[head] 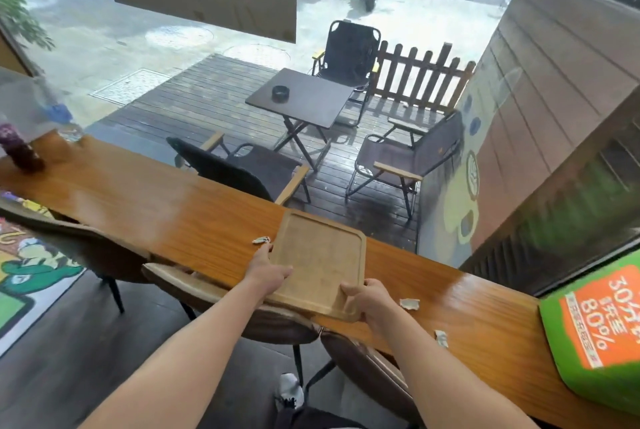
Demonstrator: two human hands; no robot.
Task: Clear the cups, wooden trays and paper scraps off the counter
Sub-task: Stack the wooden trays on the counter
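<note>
A pale wooden tray (320, 255) with a raised rim lies across the long wooden counter (156, 206), its near edge jutting past the counter's front. My left hand (268, 272) grips the tray's left near edge. My right hand (367, 297) grips its right near corner. The tray is empty. One paper scrap (261, 240) lies just left of the tray. A second scrap (410, 304) sits right of my right hand, and a third (441, 338) lies near the counter's front edge. At the far left stand a dark purple cup (19, 151) and a clear plastic bottle (64, 120).
A green and orange box (595, 328) sits on the counter's right end. Brown chairs (277, 317) are tucked under the counter in front of me. Glass rises behind the counter, with a patio table and chairs outside.
</note>
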